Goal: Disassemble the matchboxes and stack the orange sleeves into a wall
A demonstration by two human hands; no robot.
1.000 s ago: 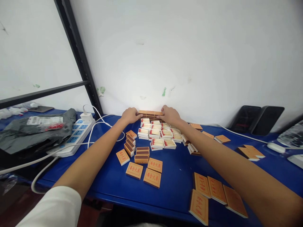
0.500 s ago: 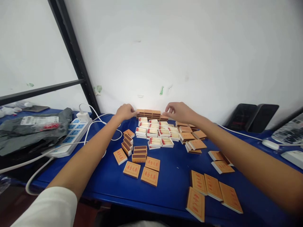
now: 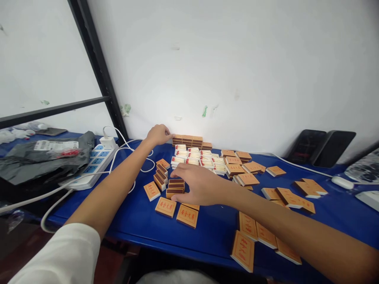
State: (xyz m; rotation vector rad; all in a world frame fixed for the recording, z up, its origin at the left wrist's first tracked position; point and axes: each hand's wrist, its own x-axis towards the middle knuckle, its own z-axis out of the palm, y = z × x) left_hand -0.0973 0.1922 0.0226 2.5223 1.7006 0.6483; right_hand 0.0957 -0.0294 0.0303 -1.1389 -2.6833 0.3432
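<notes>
A low stack of brown matchboxes (image 3: 187, 139) stands against the wall. My left hand (image 3: 160, 135) is at its left end, fingertips touching or almost touching the end box, fingers loosely bent and not wrapped round anything. My right hand (image 3: 199, 183) is spread over a short row of matchboxes standing on edge (image 3: 174, 192), thumb and fingers apart on either side of them; contact is unclear. Behind it lie several open matchbox trays (image 3: 192, 155) filled with red-tipped matches, partly hidden by the hand. Flat orange matchboxes (image 3: 187, 215) lie in front.
More matchboxes (image 3: 248, 179) lie in loose groups on the right of the blue table (image 3: 207, 240). A power strip (image 3: 91, 163) with white cables and a grey plastic bag (image 3: 47, 157) are at left. Two dark phone-like slabs (image 3: 321, 148) lean at the back right.
My right hand has left the right end of the stack and come nearer, down over the on-edge matchboxes. My left hand stays at the stack's left end. The view has shifted slightly.
</notes>
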